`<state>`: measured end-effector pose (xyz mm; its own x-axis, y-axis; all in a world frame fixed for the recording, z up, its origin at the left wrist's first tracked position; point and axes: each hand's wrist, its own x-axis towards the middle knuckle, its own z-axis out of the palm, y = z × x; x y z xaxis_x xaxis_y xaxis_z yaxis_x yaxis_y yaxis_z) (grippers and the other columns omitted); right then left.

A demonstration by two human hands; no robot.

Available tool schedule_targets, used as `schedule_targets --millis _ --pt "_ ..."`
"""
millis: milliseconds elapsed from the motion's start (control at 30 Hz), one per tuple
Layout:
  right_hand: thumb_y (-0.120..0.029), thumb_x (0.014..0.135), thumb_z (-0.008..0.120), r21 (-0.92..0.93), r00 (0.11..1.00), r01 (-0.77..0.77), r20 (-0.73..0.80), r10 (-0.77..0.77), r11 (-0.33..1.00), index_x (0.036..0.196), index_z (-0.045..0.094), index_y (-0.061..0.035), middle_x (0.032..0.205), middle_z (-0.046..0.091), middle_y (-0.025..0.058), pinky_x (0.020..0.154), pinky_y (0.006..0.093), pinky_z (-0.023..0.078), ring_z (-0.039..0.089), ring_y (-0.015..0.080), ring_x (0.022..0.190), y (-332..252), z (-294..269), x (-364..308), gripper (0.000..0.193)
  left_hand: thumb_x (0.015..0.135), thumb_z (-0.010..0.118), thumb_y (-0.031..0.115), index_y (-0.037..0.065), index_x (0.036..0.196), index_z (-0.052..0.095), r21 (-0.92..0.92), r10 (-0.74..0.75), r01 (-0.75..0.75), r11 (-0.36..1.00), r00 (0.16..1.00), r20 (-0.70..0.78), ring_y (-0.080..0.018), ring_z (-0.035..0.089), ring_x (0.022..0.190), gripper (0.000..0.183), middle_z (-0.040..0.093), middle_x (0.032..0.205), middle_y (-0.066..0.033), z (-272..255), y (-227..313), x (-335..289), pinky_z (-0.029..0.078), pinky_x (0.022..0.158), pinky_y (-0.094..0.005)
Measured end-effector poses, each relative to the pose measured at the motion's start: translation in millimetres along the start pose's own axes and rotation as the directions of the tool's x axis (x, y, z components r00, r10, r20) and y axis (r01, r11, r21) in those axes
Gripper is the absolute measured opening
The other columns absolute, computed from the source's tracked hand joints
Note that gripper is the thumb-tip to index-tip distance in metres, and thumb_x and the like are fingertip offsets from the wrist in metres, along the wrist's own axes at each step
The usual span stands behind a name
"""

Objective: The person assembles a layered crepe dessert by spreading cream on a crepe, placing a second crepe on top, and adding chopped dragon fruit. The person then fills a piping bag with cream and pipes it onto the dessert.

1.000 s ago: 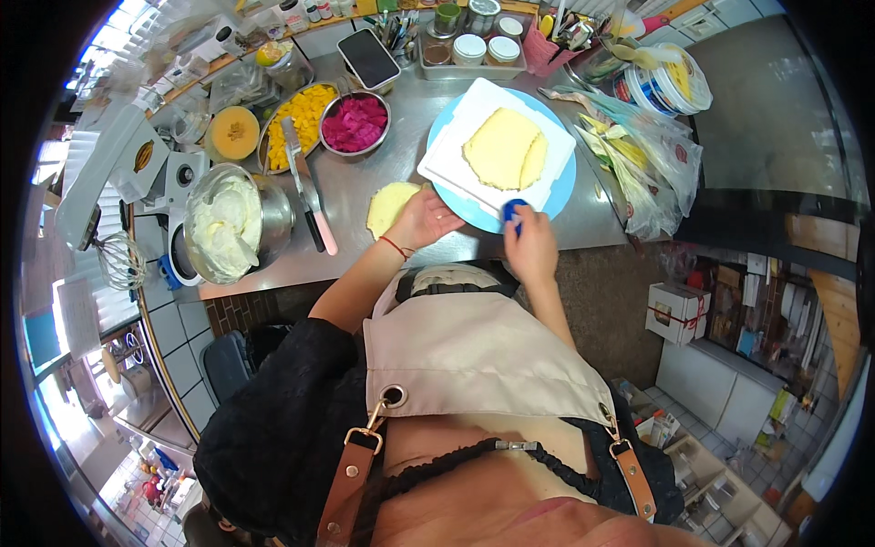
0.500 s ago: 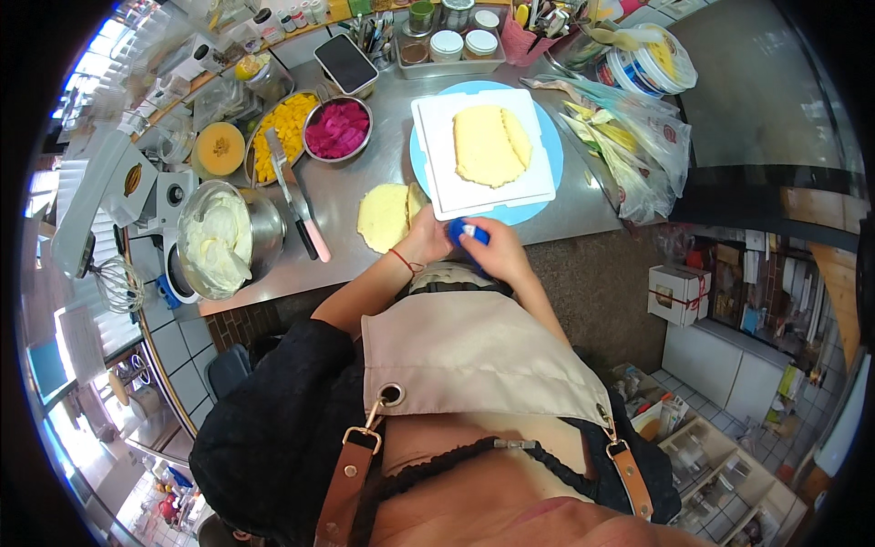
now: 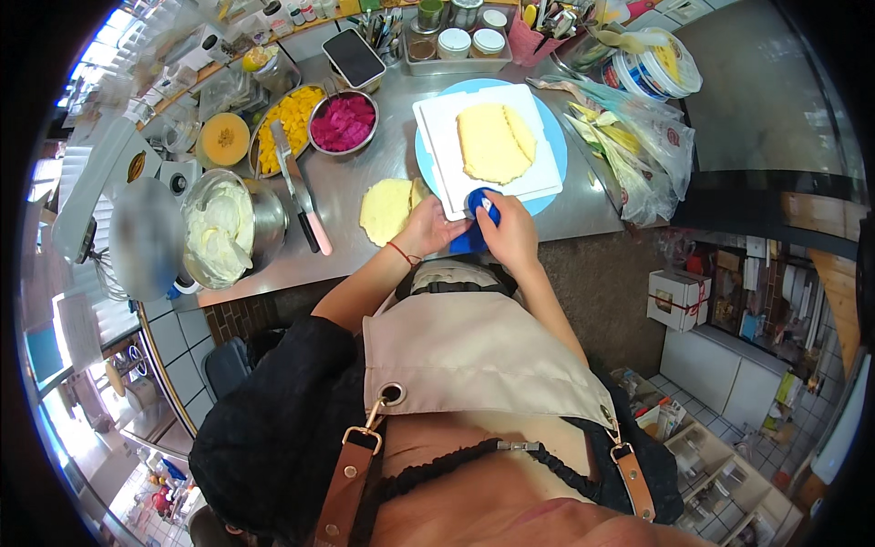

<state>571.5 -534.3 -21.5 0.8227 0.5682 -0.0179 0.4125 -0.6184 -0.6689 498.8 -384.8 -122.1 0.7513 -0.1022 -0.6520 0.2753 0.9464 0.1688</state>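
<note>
The way lies free up the bare counter (image 3: 396, 137) between the small bowl (image 3: 368, 144) and the blue board (image 3: 553, 128), but a mixing bowl (image 3: 269, 219) crowds the front left corner and a plastic bag (image 3: 670, 169) (crumpled, bulging) the right edge.

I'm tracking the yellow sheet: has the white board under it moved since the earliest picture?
Yes: against the front edge of the steel counter, the white board has turned counterclockwise.

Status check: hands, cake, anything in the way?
Right hand gripping blue object. Left hand beside it, grip unclear. Yellow cake on white board. Other cake close by left hand.
</note>
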Motion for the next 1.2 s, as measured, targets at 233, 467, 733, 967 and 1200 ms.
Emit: schedule_targets --millis 233,467,733,967,1200 --pt "-0.017 0.080 0.070 0.387 0.822 -0.027 0.533 -0.199 0.922 0.108 0.068 -0.0046 0.099 0.069 0.0164 0.083 0.0340 0.051 0.066 0.0306 0.089 6 -10 -10 0.031 0.098 0.038 0.027 -0.003 0.121 0.054 -0.019 0.030 -0.031 0.999 0.999 -0.030 -0.0352 0.060 0.109 0.041 0.062 0.119 -0.0199 -13 -2 -7 0.049 0.097 -0.0440" --pt "-0.025 0.088 0.070 0.782 0.859 -0.427 0.194 0.474 0.454 0.127 0.059 -0.0010 0.119 0.064 0.0096 0.090 0.0294 0.047 0.059 0.0184 0.105 212 -40 -11 0.047 0.095 0.044 0.028 0.001 0.083 0.058 0.027 0.246 -0.247 0.969 0.936 -0.251 -0.0236 0.060 0.069 0.033 0.059 0.074 -0.0123 -115 -6 -68 0.051 0.063 -0.0311" --pt "-0.038 0.090 0.065 0.545 0.796 -0.559 0.140 0.589 0.625 0.140 0.049 -0.0137 0.137 0.054 0.0089 0.089 0.0413 0.044 0.052 0.0225 0.118 239 -62 93 0.059 0.088 0.048 0.023 0.000 0.083 0.065 0.534 0.543 -0.096 0.840 0.163 -0.824 -0.0301 0.067 0.072 0.029 0.068 0.089 -0.0224 -339 -13 -260 0.053 0.058 -0.0383" --pt "-0.016 0.094 0.060 0.226 0.874 0.043 -0.481 0.073 0.973 0.116 0.065 0.0030 0.110 0.068 0.0143 0.087 0.0312 0.050 0.064 0.0219 0.098 195 -95 157 0.029 0.086 0.051 0.022 0.004 0.097 0.067 0.378 0.405 0.166 0.911 -0.539 -0.739 -0.0331 0.068 0.088 0.027 0.068 0.099 -0.0237 -375 -18 -356 0.054 0.072 -0.0421" --pt "-0.014 0.097 0.055 0.140 0.859 0.208 -0.500 -0.112 0.968 0.114 0.068 -0.0036 0.090 0.070 0.0074 0.070 0.0278 0.050 0.061 0.0132 0.075 40 -73 157 0.023 0.078 0.068 0.025 0.012 0.119 0.064 0.235 0.570 0.528 0.816 -0.667 -0.480 -0.0322 0.069 0.093 0.042 0.069 0.098 -0.0232 -458 -37 -342 0.053 0.084 -0.0487"
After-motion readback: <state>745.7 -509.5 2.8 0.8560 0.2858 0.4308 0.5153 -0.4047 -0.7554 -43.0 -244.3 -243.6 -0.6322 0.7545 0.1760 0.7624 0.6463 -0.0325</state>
